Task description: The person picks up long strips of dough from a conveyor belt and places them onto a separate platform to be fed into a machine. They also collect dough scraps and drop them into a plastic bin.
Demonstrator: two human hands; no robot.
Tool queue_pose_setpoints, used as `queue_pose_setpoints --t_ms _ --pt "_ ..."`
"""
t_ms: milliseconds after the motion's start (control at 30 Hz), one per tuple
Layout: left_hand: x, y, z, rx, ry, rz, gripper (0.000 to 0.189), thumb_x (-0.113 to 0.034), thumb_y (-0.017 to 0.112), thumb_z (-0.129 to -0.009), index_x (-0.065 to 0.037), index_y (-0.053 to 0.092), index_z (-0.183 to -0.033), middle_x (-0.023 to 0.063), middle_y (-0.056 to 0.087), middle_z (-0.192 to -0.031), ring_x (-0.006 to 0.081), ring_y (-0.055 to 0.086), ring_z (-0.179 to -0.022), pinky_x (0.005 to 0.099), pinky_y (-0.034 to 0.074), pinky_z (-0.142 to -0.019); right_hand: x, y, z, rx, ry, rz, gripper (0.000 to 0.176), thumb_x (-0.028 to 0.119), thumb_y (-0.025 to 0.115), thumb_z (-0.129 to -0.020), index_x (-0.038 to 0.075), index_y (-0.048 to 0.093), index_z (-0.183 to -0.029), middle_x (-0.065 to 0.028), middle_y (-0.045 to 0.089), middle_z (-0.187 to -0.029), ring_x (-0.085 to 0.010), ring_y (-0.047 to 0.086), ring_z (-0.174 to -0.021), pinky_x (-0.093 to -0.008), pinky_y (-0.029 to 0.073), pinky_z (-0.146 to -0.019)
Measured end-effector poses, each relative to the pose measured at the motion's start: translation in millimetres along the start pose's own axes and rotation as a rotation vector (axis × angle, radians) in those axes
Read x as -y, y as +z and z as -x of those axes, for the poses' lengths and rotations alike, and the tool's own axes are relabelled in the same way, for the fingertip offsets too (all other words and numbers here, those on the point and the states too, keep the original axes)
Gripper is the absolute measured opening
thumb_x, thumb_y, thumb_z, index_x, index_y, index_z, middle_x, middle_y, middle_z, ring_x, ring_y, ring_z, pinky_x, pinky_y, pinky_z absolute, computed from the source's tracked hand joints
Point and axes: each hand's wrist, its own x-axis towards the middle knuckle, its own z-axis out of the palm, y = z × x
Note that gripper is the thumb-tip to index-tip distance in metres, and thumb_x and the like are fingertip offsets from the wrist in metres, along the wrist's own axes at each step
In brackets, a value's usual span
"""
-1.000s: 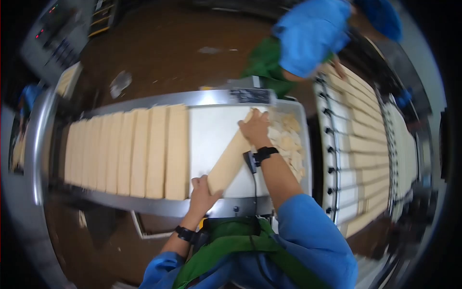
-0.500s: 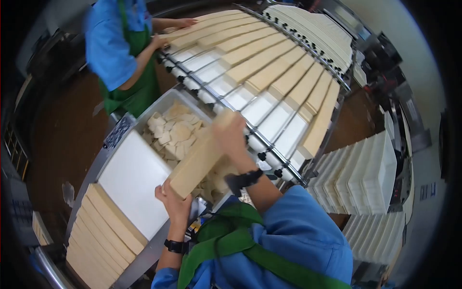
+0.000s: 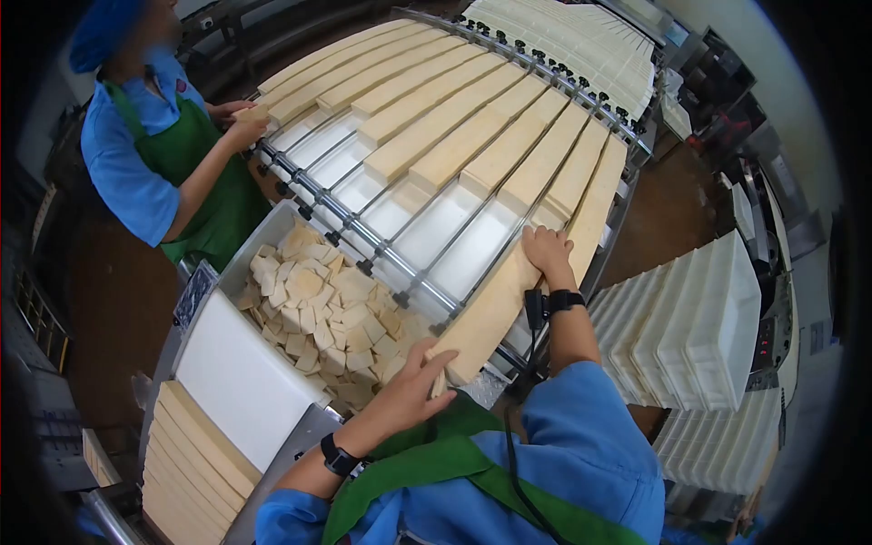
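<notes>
A long beige stack (image 3: 486, 327), seemingly of thin flat pieces, lies slanted at the near right end of the lane rack. My right hand (image 3: 549, 252) is closed over its upper part, fingers wrapped across the top. At the stack's near end my left hand (image 3: 420, 389) is closed, pinching a small thin beige piece (image 3: 439, 382) beside the end face. Similar beige stacks (image 3: 472, 104) fill the lanes, parted by thin metal rods. Left of my hands, a grey bin (image 3: 238, 265) holds many loose, broken flat beige pieces (image 3: 313, 304).
A co-worker (image 3: 150, 136) in blue and green stands at the rack's far left, hands on a beige stack. A metal rail (image 3: 350, 218) with black knobs edges the lanes. More stacks (image 3: 195, 463) rest beside a white board (image 3: 245, 363). White nested trays (image 3: 690, 318) stand at right.
The long stack has moved right, from over the bin to the rack's near right end, with both hands. The view has shifted, and the co-worker now appears farther left.
</notes>
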Motion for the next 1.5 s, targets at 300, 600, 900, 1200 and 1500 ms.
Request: queue_pose_setpoints --t_ms 300,600,900,1200,1500 --pt "4 10 -37 0.033 -0.072 0.027 0.057 -0.020 0.065 -0.082 -0.011 0.040 -0.132 0.0199 0.031 -0.132 0.0361 0.048 -0.114 0.0375 0.042 -0.093 -14 8 -25 -0.104 0.003 -0.073 0.061 0.042 0.032 -0.088 -0.004 0.049 -0.123 -0.0218 0.049 -0.130 -0.0369 0.039 -0.125 -0.0493 0.022 -0.104" --pt "10 26 -69 0.008 -0.034 -0.008 0.057 -0.020 0.065 -0.081 -0.010 0.040 -0.131 0.0219 0.030 -0.134 0.0391 0.046 -0.117 0.0378 0.041 -0.095 -41 23 -48 -0.391 -0.154 -0.020 0.040 0.030 0.042 -0.084 0.000 0.055 -0.107 -0.0157 0.053 -0.121 -0.0304 0.048 -0.113 -0.0505 0.031 -0.092" --pt "14 27 -77 0.052 -0.058 0.006 0.060 -0.019 0.064 -0.081 -0.011 0.038 -0.133 0.0233 0.028 -0.135 0.0413 0.042 -0.119 0.0398 0.039 -0.098 -34 8 -44 -0.379 -0.220 0.018 0.045 0.032 0.046 -0.086 0.005 0.051 -0.121 -0.0162 0.054 -0.111 -0.0319 0.049 -0.108 -0.0508 0.031 -0.091" --pt "17 35 -88 0.033 -0.051 0.009 0.060 -0.018 0.064 -0.080 -0.010 0.038 -0.133 0.0245 0.027 -0.136 0.0414 0.041 -0.120 0.0390 0.037 -0.100 -30 7 -67 -0.317 -0.177 0.091 0.054 0.045 0.044 -0.088 0.012 0.045 -0.132 -0.0178 0.053 -0.114 -0.0338 0.048 -0.110 -0.0514 0.028 -0.096" --pt "32 48 -103 0.027 -0.010 0.024 0.058 -0.016 0.060 -0.082 -0.012 0.036 -0.135 0.0262 0.021 -0.138 0.0432 0.032 -0.127 0.0399 0.032 -0.103 -21 5 -29 -0.468 -0.296 0.023 0.051 0.040 0.052 -0.086 0.010 0.047 -0.127 -0.0162 0.054 -0.111 -0.0315 0.049 -0.105 -0.0492 0.028 -0.092"
